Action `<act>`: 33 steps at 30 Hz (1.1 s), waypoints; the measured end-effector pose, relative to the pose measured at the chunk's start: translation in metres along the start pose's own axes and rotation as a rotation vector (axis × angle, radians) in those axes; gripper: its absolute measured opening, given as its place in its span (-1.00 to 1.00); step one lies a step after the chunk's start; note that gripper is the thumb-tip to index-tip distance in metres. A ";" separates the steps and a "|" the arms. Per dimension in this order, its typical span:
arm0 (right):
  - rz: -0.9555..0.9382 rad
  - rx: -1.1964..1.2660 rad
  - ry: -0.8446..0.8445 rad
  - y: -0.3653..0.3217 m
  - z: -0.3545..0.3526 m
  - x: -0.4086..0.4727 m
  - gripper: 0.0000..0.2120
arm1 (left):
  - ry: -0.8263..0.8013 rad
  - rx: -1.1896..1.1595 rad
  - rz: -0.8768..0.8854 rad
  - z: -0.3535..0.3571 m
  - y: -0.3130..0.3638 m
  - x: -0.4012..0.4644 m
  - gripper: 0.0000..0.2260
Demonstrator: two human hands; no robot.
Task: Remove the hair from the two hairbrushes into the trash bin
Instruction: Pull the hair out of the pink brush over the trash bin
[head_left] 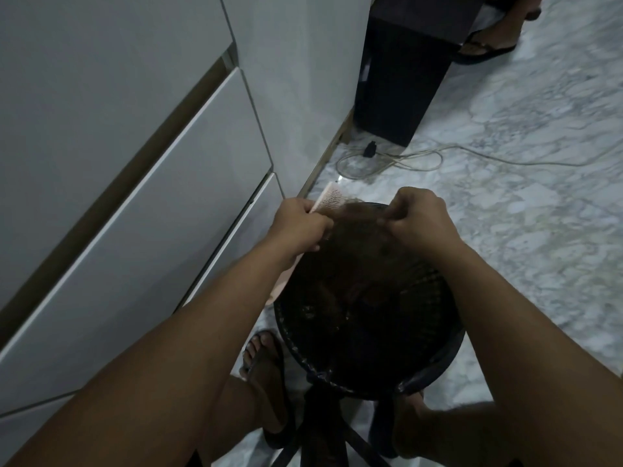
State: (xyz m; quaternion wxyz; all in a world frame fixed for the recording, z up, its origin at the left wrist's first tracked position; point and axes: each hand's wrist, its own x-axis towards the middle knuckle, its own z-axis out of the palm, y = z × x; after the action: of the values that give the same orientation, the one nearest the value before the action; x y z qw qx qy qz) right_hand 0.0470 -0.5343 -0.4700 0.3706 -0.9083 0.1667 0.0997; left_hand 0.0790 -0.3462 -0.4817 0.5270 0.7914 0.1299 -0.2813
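Note:
My left hand (pixel 298 227) grips a pale pink hairbrush (pixel 328 198), its bristled head sticking out past my fingers and over the far rim of a round black mesh trash bin (pixel 438 335). A tuft of brown hair (pixel 357 214) stretches from the bristles toward my right hand (pixel 416 219), whose fingertips are pinched on it above the bin. The brush handle pokes out below my left wrist. Dark clumps lie inside the bin. A second hairbrush is not in view.
White drawer fronts (pixel 135 163) stand close on the left. A black box (pixel 401 75) sits on the marble floor behind the bin, with a loose cable (pixel 438 156) beside it. My sandalled feet (pixel 266 372) flank the bin. Another person's sandalled foot (pixel 488 42) is at the top right.

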 end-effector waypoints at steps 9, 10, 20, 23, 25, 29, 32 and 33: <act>-0.163 0.121 -0.256 -0.010 0.011 -0.010 -0.63 | -0.056 -0.151 -0.016 0.009 0.004 -0.003 -0.90; -0.165 0.123 -0.218 -0.009 0.012 -0.009 -0.62 | -0.054 -0.181 -0.030 0.010 0.005 -0.003 -0.89; -0.109 0.108 -0.176 0.001 -0.002 0.000 -0.85 | 0.046 -0.103 0.037 0.003 0.004 -0.003 -0.87; -0.100 0.082 -0.207 0.002 -0.006 0.000 -0.86 | 0.091 -0.142 0.032 -0.001 0.005 -0.001 -0.87; -0.096 0.064 -0.215 0.002 -0.006 0.000 -0.85 | 0.067 -0.142 0.041 0.000 0.005 -0.002 -0.82; -0.067 0.134 -0.230 -0.004 -0.001 -0.004 -0.77 | -0.019 -0.094 0.072 0.004 0.006 -0.004 -0.79; -0.044 0.289 -0.202 -0.008 0.002 -0.007 -0.57 | -0.041 -0.053 0.110 0.006 0.006 -0.007 -0.81; -0.048 0.311 -0.193 -0.008 0.003 -0.007 -0.52 | -0.048 -0.050 0.123 0.006 0.007 -0.009 -0.83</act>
State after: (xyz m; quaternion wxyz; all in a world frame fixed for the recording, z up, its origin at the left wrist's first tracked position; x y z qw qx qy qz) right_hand 0.0432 -0.5246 -0.4649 0.5232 -0.8299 0.1219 0.1503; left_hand 0.0736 -0.3536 -0.4734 0.5659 0.7775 0.0750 -0.2639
